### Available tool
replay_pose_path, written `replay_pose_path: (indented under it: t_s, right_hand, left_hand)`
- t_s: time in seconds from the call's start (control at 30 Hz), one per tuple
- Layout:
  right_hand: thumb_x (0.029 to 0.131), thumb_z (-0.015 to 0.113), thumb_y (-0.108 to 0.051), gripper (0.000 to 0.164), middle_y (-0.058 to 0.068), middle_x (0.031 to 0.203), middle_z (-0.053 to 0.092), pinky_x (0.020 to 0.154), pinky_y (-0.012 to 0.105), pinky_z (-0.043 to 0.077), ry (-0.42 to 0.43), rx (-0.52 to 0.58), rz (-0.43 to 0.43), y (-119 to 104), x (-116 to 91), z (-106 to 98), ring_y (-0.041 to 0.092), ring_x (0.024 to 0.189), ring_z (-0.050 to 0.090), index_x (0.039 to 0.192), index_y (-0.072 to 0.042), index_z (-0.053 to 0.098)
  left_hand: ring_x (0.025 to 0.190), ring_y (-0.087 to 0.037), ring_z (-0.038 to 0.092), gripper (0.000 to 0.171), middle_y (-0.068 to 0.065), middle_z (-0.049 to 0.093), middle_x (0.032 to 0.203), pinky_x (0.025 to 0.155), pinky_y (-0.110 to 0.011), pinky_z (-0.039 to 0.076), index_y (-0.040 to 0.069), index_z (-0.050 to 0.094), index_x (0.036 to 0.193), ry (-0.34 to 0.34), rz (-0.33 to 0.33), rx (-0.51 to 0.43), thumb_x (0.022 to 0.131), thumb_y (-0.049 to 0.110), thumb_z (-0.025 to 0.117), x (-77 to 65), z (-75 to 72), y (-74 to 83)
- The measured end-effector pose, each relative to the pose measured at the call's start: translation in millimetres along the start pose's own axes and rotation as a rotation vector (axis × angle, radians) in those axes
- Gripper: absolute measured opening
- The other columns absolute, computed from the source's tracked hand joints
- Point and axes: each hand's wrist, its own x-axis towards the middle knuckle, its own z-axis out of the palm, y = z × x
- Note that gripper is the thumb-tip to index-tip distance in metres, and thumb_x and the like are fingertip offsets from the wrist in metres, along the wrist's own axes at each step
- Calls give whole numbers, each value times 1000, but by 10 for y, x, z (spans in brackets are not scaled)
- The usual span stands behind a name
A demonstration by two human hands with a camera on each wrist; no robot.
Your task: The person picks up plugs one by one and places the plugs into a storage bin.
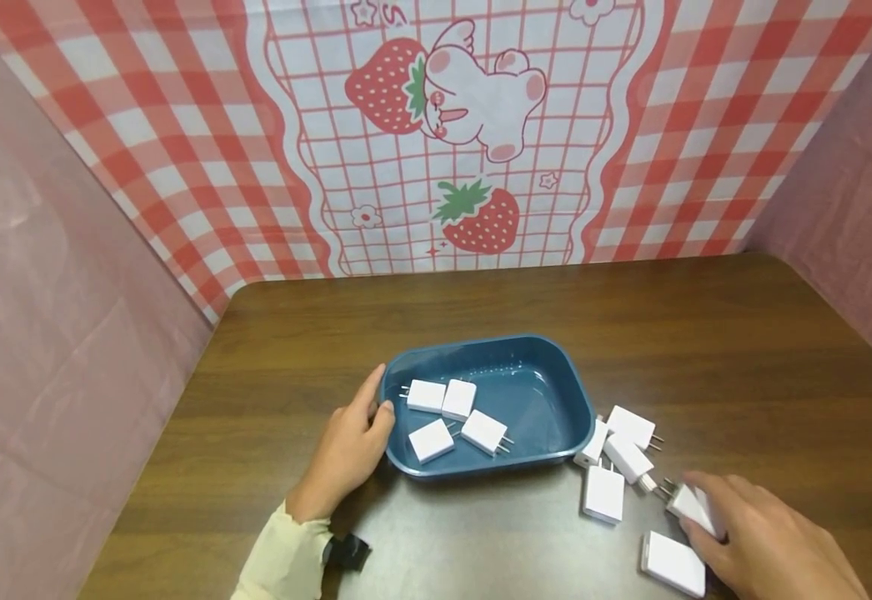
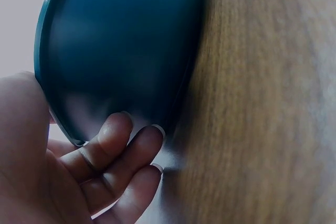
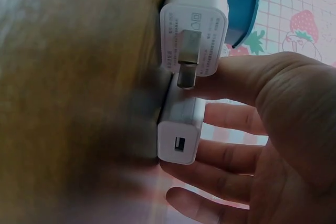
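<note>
A blue plastic tray [image 1: 481,474] sits on the table with several white plug chargers [image 1: 484,432] inside, toward its left. My left hand [image 1: 353,446] grips the tray's left end; in the left wrist view its curled fingers [image 2: 144,145] press against the outer wall. To the right of the tray, my right hand [image 1: 762,529] holds a white charger [image 1: 687,504] between thumb and fingers, its prongs pointing toward the tray. The right wrist view shows that charger's USB port [image 3: 179,144]. Close by the right thumb lies another charger [image 1: 674,564], prongs facing the wrist camera.
Several more white chargers [image 1: 603,493] lie clustered at the tray's right end, one of them against its wall. The wooden table [image 1: 293,333] ends at a red-checked cloth backdrop [image 1: 211,150], with pink cloth [image 1: 46,275] at both sides.
</note>
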Motion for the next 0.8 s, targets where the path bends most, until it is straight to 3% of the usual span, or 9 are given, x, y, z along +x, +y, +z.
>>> replay_pose_path:
  t_s: [0.07, 0.2, 0.33, 0.47, 0.6, 0.8]
  right_hand:
    - [81, 81, -33, 61, 19, 122, 64, 71, 63, 49, -12, -9, -2, 0, 5, -4, 41, 106, 61, 134, -12, 59]
    - [81, 82, -37, 65, 20, 122, 63, 70, 64, 49, -89, -28, 20, -17, 48, -31, 40, 104, 61, 138, -15, 57]
    - [81, 82, -39, 65, 16, 116, 63, 67, 61, 51, -147, -54, 31, -32, 73, -62, 31, 91, 61, 137, -16, 59]
    - [80, 83, -33, 61, 8, 111, 63, 62, 55, 51, -28, -42, -13, -14, 9, -71, 23, 84, 60, 135, -18, 60]
    - [80, 82, -30, 60, 8, 112, 64, 59, 55, 49, 108, 9, -64, 20, -45, -58, 25, 84, 64, 134, -18, 59]
    - [82, 81, -27, 54, 11, 112, 64, 61, 58, 49, 166, 48, -80, 58, -56, -65, 28, 82, 64, 130, -15, 61]
  left_hand:
    - [84, -23, 58, 58, -7, 63, 86, 78, -43, 45, 21, 37, 157, 7, 5, -1, 102, 29, 52, -2, -4, -6]
    - [80, -22, 57, 58, -4, 55, 73, 75, -41, 45, 21, 37, 157, 8, 9, 2, 102, 27, 52, -7, -16, -7]
    - [76, -22, 56, 58, -3, 49, 67, 72, -40, 44, 20, 37, 157, 5, 11, 6, 102, 27, 51, -1, -23, 2]
    - [79, -22, 57, 58, -6, 58, 78, 75, -41, 45, 20, 37, 157, 5, 13, 7, 102, 28, 51, 4, -28, 10]
    - [82, -23, 57, 58, -8, 63, 85, 78, -43, 45, 20, 37, 157, 15, 14, 8, 101, 28, 52, 1, -33, 11]
    - [84, -23, 58, 57, -8, 68, 96, 78, -43, 46, 20, 38, 157, 12, 9, 11, 102, 29, 52, -4, -6, 8]
